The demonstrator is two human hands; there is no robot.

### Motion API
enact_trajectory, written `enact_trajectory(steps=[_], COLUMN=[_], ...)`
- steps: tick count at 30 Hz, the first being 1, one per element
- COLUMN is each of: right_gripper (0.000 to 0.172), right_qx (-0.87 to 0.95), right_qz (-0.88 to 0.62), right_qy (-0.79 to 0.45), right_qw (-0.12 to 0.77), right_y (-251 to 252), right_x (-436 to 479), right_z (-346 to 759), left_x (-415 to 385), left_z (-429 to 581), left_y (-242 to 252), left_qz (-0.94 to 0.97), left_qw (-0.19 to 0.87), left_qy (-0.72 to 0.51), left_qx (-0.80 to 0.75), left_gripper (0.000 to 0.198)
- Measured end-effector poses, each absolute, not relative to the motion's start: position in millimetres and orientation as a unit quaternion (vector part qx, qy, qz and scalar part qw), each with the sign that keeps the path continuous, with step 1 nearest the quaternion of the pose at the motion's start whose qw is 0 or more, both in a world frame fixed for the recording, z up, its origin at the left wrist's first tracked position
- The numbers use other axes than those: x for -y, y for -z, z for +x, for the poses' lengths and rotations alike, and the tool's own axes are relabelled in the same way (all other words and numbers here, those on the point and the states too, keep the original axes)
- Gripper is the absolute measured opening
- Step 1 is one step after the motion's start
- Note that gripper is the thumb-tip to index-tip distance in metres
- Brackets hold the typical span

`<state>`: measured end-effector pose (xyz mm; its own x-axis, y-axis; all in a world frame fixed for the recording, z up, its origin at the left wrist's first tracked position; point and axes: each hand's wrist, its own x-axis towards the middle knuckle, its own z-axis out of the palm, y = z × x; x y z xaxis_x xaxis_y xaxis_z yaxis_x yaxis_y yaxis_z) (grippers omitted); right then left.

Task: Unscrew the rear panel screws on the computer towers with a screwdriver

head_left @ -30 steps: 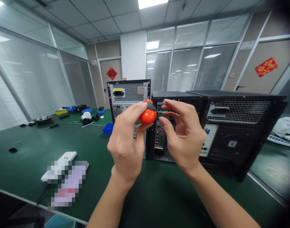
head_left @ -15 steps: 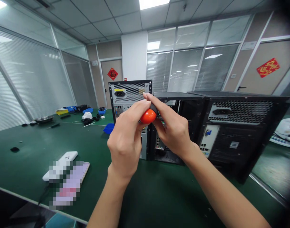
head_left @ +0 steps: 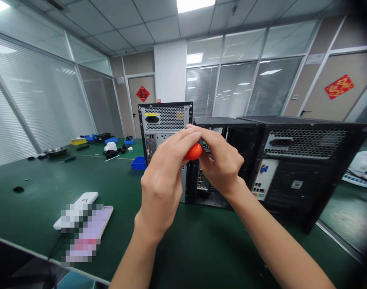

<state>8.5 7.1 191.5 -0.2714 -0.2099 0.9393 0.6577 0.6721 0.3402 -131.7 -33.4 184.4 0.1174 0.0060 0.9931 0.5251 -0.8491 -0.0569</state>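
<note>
My left hand [head_left: 163, 172] is closed round a screwdriver [head_left: 194, 152], seen end-on with its rounded orange-red butt towards me. From the other side my right hand [head_left: 222, 160] grips the same black-and-orange handle, the fingertips of both hands meeting over its top. The shaft and tip are hidden behind the hands. Just beyond stands a computer case [head_left: 165, 116] with its rear panel facing me. To its right is a black case [head_left: 222, 120] with an open back section, partly covered by my right hand.
Another black computer case [head_left: 296, 164] stands at the right. On the green table [head_left: 117, 249] lie a white power bank [head_left: 90, 197] and a phone [head_left: 106, 216], both partly blurred out. A blue tray [head_left: 138, 163] sits left of the cases; several small items lie farther back.
Both hands have shifted slightly right with the screwdriver. My left fingers have rolled over the handle, covering more of its orange end. The cases have not moved.
</note>
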Motion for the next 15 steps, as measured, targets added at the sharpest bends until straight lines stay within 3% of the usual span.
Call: enact_trajectory(steps=[15], right_gripper=[0.036], right_qx=[0.681], right_qz=[-0.119], right_qy=[0.390], right_qw=[0.608], right_y=[-188.8], right_x=[-15.1], right_z=[2.8], left_x=[37.8], left_z=[-137.4], left_y=[-183.3], left_qz=[-0.717], left_qw=[0.093], left_qy=[0.652], left_qx=[0.227], left_gripper=[0.046])
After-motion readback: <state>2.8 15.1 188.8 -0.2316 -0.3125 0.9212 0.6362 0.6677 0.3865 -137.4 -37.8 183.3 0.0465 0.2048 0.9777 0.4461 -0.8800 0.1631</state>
